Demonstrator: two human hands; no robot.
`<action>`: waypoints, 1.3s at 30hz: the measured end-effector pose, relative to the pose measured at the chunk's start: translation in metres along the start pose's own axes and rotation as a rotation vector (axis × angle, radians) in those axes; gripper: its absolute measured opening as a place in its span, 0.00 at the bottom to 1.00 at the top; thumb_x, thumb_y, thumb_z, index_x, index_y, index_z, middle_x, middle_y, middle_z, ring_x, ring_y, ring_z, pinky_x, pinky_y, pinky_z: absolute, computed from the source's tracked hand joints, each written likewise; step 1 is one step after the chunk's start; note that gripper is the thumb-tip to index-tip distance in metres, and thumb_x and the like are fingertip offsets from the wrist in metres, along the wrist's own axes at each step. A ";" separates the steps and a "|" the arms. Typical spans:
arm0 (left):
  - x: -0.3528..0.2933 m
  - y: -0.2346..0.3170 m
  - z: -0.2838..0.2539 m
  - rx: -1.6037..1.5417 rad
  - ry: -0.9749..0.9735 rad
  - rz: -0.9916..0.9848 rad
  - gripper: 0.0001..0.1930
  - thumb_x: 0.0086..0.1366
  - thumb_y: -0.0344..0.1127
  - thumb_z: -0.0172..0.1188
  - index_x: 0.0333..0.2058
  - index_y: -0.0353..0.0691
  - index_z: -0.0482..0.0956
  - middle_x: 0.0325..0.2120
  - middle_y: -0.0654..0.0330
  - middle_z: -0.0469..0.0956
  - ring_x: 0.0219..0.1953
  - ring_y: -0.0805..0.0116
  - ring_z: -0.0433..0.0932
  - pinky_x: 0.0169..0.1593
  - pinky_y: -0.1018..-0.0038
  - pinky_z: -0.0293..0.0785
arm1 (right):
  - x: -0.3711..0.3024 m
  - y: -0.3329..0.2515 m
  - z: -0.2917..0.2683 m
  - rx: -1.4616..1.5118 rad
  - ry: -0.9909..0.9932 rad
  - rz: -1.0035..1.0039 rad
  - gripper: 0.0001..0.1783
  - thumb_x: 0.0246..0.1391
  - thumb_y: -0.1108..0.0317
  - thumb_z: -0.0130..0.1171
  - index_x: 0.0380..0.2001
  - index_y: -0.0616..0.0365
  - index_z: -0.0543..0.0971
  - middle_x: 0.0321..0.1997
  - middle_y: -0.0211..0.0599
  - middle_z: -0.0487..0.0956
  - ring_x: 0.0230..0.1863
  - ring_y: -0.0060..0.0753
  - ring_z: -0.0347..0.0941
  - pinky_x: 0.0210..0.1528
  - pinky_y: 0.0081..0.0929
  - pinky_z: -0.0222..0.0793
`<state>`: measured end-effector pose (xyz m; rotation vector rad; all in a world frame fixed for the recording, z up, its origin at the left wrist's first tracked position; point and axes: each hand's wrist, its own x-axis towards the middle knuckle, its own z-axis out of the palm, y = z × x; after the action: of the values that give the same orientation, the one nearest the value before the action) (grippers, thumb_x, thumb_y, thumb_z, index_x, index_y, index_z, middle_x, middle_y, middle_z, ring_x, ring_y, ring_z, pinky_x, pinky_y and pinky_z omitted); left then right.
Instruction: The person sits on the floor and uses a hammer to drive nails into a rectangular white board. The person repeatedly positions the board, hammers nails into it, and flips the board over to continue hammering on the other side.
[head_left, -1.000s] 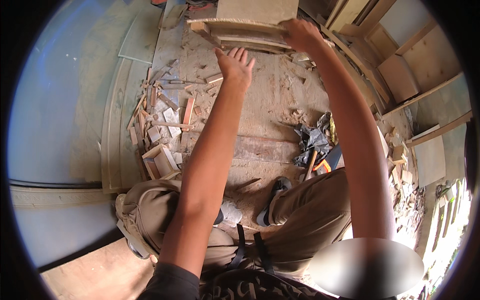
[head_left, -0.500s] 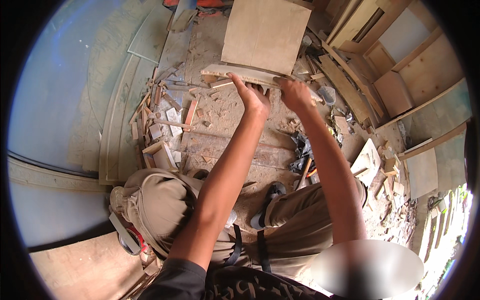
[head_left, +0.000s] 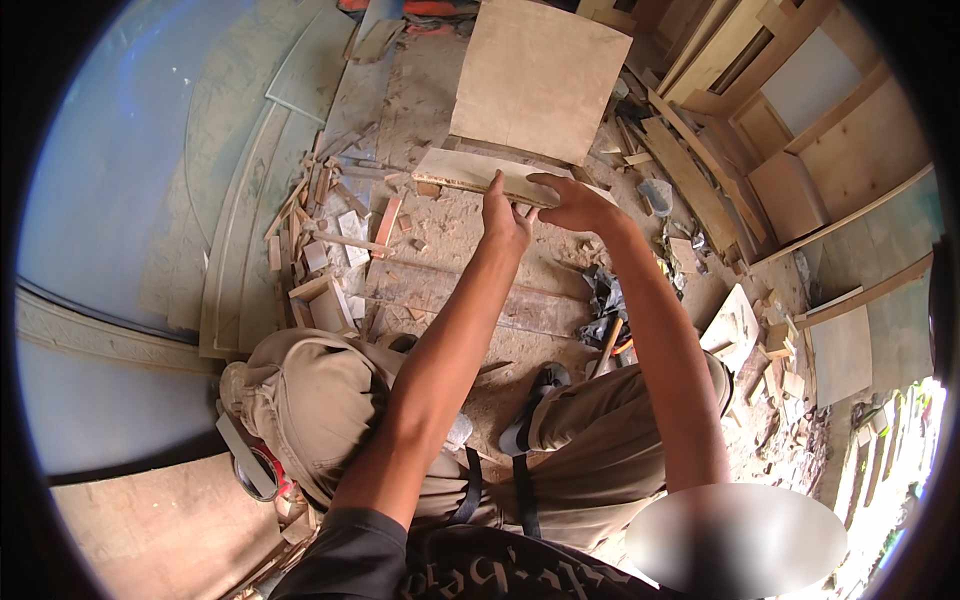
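A pale wooden board [head_left: 463, 168] with a rough, splintered near edge is held out in front of me, its flat upper face showing. My left hand [head_left: 508, 218] grips it near the middle, thumb up over the edge and the other fingers beneath. Close beside it, my right hand [head_left: 585, 207] curls round the same edge, with fingers on the upper face and the rest lower down. The undersides of both grips are partly hidden. Just beyond, a larger square plywood panel [head_left: 540, 80] stands tilted.
Wood offcuts [head_left: 325, 258] litter the dusty floor at left, near a hammer [head_left: 350, 243]. Blue-grey sheets [head_left: 110, 170] line the left side. Wooden frames and panels [head_left: 790, 180] lean at right. Black plastic [head_left: 603, 300] and a wooden handle [head_left: 607, 347] lie by my right leg.
My right hand has slid left along the board's edge, closer to my left hand. The board has tipped so that more of its upper face shows.
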<state>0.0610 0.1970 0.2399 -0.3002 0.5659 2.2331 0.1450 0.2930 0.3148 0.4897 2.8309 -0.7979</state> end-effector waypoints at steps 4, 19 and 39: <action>-0.005 -0.003 -0.011 0.032 0.032 -0.007 0.17 0.66 0.45 0.50 0.49 0.45 0.70 0.45 0.64 0.73 0.49 0.67 0.70 0.56 0.61 0.63 | 0.007 -0.003 0.026 -0.116 -0.037 0.020 0.44 0.47 0.50 0.60 0.66 0.53 0.58 0.68 0.50 0.60 0.67 0.48 0.58 0.66 0.49 0.54; 0.000 -0.026 -0.126 0.035 0.130 -0.192 0.22 0.70 0.48 0.44 0.57 0.44 0.69 0.55 0.58 0.71 0.59 0.58 0.67 0.62 0.56 0.60 | 0.008 0.013 0.169 -0.551 0.070 -0.003 0.44 0.51 0.68 0.58 0.67 0.61 0.48 0.71 0.58 0.49 0.72 0.55 0.48 0.67 0.52 0.54; 0.006 0.033 0.041 0.419 -0.467 0.014 0.51 0.58 0.78 0.29 0.69 0.46 0.37 0.71 0.60 0.31 0.72 0.62 0.28 0.68 0.44 0.26 | 0.045 -0.006 -0.048 -0.705 0.558 0.136 0.10 0.57 0.65 0.52 0.40 0.50 0.78 0.33 0.43 0.82 0.35 0.45 0.82 0.33 0.38 0.78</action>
<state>0.0312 0.2018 0.2828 0.4291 0.7512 2.0358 0.0982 0.3260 0.3473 0.8597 3.2196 0.4459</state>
